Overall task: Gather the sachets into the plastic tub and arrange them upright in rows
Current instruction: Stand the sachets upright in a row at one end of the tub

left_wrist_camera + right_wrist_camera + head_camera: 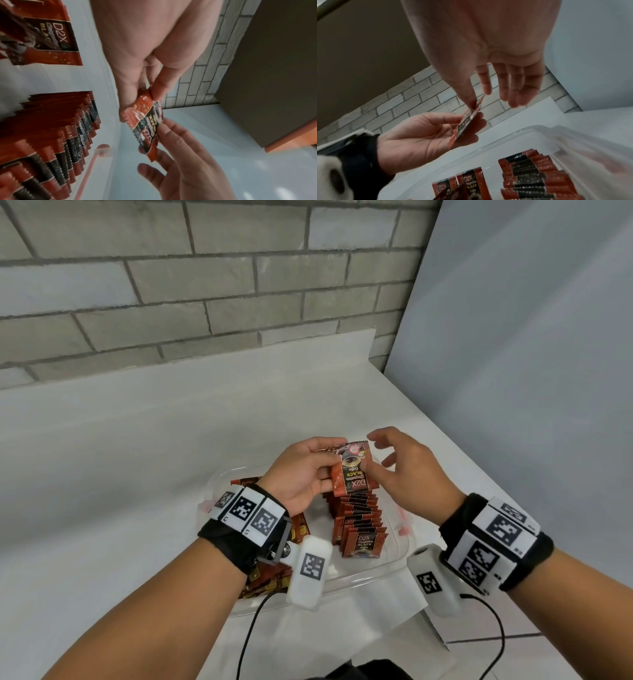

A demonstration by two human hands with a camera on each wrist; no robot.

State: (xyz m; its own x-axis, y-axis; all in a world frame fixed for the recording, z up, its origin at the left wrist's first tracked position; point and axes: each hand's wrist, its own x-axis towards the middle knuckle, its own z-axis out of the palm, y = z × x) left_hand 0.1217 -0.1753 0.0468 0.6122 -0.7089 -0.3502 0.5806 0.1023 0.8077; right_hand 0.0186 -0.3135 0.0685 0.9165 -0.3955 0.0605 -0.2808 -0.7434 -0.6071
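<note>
White counter under grey brick carries the clear plastic tub (394,563), and above it hangs one sachet (352,474), its long axis roughly vertical with the print upside down. It is pinched at its left edge by the left hand (301,474). The right hand (407,470), fingers loosely spread, touches the sachet's right edge with its thumb (no full pinch visible). Directly below stands the upright row (359,518), so the coming move is probably straight down.

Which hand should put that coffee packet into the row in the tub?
Probably the left hand: its fingers already pinch the sachet. The right hand only touches its edge, above the upright row.
</note>
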